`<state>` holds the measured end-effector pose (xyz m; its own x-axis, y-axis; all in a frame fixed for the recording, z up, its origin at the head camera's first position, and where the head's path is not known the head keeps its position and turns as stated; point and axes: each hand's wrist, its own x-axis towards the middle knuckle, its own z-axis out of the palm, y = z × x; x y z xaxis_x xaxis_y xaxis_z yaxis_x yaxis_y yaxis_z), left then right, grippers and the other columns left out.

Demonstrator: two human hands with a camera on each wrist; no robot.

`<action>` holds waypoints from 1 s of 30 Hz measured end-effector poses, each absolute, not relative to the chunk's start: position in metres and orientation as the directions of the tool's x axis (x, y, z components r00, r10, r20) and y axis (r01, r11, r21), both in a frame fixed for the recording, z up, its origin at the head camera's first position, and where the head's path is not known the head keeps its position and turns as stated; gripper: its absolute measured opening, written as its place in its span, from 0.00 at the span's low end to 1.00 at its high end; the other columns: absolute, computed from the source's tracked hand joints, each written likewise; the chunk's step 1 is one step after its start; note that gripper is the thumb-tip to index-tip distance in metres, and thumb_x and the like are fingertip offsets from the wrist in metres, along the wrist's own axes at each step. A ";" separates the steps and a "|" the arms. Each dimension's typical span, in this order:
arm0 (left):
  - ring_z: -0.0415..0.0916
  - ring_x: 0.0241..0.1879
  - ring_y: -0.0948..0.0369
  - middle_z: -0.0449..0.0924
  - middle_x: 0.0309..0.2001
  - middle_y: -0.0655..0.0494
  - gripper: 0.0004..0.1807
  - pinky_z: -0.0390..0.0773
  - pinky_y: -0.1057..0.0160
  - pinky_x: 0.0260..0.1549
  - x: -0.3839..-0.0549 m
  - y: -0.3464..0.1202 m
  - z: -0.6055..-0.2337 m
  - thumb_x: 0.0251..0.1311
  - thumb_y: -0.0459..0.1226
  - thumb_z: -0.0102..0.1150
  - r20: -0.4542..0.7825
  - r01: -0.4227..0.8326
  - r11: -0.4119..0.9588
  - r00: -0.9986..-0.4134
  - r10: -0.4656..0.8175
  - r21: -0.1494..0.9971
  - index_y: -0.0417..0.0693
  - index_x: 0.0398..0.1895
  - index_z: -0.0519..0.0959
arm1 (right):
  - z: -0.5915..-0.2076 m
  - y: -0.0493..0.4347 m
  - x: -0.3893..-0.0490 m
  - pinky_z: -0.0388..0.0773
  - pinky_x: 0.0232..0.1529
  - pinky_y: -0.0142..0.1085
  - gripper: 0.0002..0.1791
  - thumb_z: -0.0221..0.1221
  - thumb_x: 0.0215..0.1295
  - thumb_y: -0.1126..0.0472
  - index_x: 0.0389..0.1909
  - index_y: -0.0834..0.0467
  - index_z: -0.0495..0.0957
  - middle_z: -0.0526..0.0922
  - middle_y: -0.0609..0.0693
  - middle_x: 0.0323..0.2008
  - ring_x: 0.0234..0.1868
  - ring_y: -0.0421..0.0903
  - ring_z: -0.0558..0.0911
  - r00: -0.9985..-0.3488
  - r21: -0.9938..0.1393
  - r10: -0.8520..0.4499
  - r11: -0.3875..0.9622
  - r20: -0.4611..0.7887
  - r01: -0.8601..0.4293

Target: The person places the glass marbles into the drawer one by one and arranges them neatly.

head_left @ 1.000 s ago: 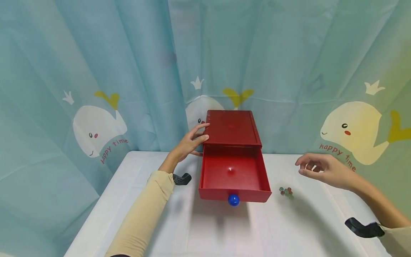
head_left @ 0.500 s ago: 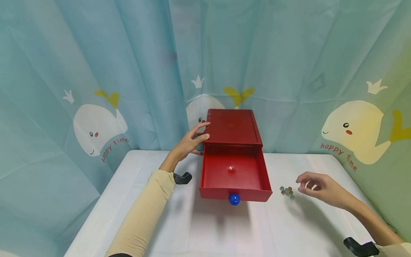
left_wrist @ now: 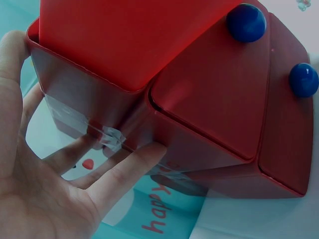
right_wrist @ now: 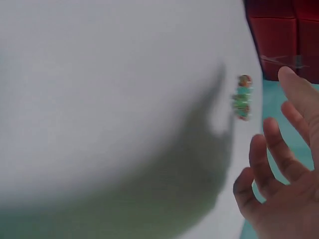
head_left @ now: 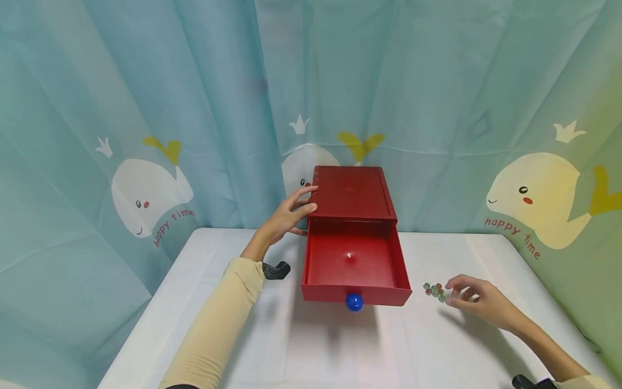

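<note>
A red drawer cabinet [head_left: 352, 192] stands at the table's back middle, its top drawer [head_left: 320, 293] pulled out, with nothing visible inside it. A blue ball knob [head_left: 355, 302] sits on the drawer front. My left hand [head_left: 282, 220] rests against the cabinet's left side with fingers spread, fingertips at its top edge. Several small marbles [head_left: 434, 290], green and reddish brown, lie clustered on the table right of the drawer. Just right of them hovers my right hand [head_left: 486, 303], fingers loosely curved and holding nothing, fingertips close to the nearest marble.
Below the pulled-out drawer, the left wrist view shows two closed drawers, with an upper blue knob [left_wrist: 246, 23] and a lower blue knob [left_wrist: 303, 79]. A white cloth covers the table [head_left: 233, 346]. Behind it hangs a blue-green curtain [head_left: 218, 108] printed with whales.
My right hand has come down and toward me, ending beside the marbles. My left hand stays on the cabinet, and the drawer and marbles have not moved.
</note>
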<state>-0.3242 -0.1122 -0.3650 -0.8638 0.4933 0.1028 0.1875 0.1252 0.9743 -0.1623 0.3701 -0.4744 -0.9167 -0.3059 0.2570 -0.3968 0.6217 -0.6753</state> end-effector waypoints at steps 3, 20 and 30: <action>0.64 0.71 0.47 0.61 0.74 0.48 0.33 0.85 0.41 0.45 -0.324 -0.112 -0.365 0.70 0.49 0.57 0.102 0.187 0.128 -0.865 0.491 0.974 0.71 0.77 0.63 | -0.482 0.370 -0.161 0.75 0.28 0.31 0.13 0.73 0.59 0.67 0.43 0.57 0.82 0.82 0.46 0.34 0.29 0.37 0.79 -0.928 -0.666 -0.273 0.647 0.254 -0.373; 0.64 0.70 0.47 0.61 0.74 0.49 0.33 0.85 0.42 0.45 -0.322 -0.111 -0.363 0.70 0.48 0.57 0.091 0.176 0.136 -0.873 0.479 0.975 0.72 0.77 0.63 | -0.493 0.359 -0.162 0.66 0.25 0.31 0.11 0.76 0.55 0.63 0.36 0.51 0.83 0.78 0.39 0.29 0.26 0.33 0.69 -0.953 -0.587 -0.178 0.756 0.243 -0.291; 0.64 0.70 0.47 0.61 0.75 0.49 0.33 0.85 0.41 0.45 -0.323 -0.111 -0.365 0.70 0.49 0.58 0.093 0.178 0.134 -0.871 0.483 0.975 0.72 0.77 0.63 | -0.494 0.357 -0.161 0.64 0.26 0.32 0.10 0.74 0.56 0.64 0.35 0.51 0.83 0.75 0.41 0.30 0.26 0.33 0.67 -0.965 -0.573 -0.155 0.780 0.212 -0.251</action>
